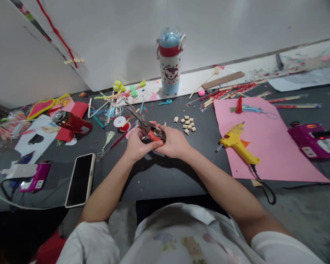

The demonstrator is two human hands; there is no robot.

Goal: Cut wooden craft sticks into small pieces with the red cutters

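Left hand (137,146) and right hand (175,142) grasp red-handled metal scissors (146,125); stubby, pale wooden blocks (186,126) cluster at two o'clock.

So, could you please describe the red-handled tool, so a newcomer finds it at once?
Find the tall bottle at the back of the table. Nearer the camera, the left hand and right hand hold the tool. Red handles and a long grey metal end set it apart from the small pale pieces nearby.
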